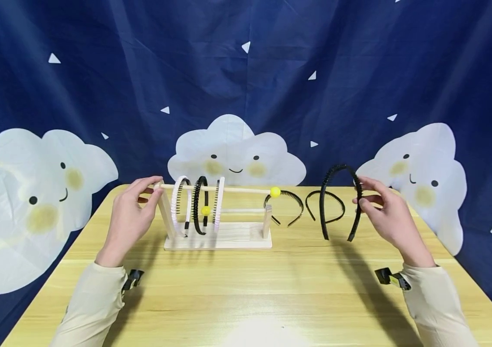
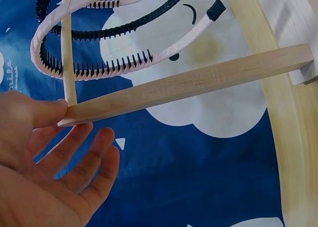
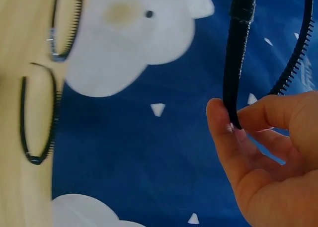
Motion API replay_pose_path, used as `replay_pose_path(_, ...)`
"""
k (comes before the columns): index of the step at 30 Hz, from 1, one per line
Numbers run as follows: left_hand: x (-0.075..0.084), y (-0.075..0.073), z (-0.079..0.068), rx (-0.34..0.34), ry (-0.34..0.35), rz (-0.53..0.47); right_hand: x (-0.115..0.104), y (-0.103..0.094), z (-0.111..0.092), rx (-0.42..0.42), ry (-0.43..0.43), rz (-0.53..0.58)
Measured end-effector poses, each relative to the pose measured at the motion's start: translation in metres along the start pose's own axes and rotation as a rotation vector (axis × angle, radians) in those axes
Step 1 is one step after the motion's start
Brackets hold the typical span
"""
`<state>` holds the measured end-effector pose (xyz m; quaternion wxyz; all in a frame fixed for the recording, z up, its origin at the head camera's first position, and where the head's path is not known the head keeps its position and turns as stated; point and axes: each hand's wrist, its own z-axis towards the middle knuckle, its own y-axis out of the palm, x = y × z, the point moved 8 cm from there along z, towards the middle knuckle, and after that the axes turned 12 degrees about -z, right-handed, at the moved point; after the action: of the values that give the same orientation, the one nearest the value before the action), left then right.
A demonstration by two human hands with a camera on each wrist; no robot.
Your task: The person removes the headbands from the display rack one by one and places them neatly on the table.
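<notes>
My left hand pinches the top left corner of a wooden rack, where the upper dowel meets the upright post. Two pale pink headbands hang on that dowel, with a black headband between them. To the right of the rack, my right hand holds up another black headband above the table. Thumb and fingers pinch one side of this band, and its two ends point down. In the right wrist view, the held band's dark strip runs upward from the fingertips.
Two more black headbands lie on the wooden table behind and right of the rack: one with teeth and a thinner one. Yellow balls tip the dowels. A blue cloth with clouds hangs behind.
</notes>
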<state>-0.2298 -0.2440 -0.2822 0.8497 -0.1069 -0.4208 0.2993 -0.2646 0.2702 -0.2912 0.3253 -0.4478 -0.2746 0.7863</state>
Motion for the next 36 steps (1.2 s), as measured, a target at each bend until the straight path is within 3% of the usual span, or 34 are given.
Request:
replay_pose_path(9, 0.001, 0.0, 0.0, -0.004, 0.002, 0.003, 0.001, 0.036, -0.003, -0.142, -0.041, -0.087)
replay_pose_path(18, 0.002, 0.0, 0.0, 0.001, 0.001, 0.012, 0.01, 0.073, -0.007, -0.345, -0.032, -0.051)
replay_pose_path(25, 0.002, 0.0, 0.0, -0.001, -0.006, 0.013, 0.019, 0.096, -0.014, -0.473, 0.02, 0.055)
replay_pose_path(36, 0.001, 0.0, 0.0, -0.005, -0.01, 0.015, 0.026, 0.118, -0.023, -0.586, 0.063, 0.084)
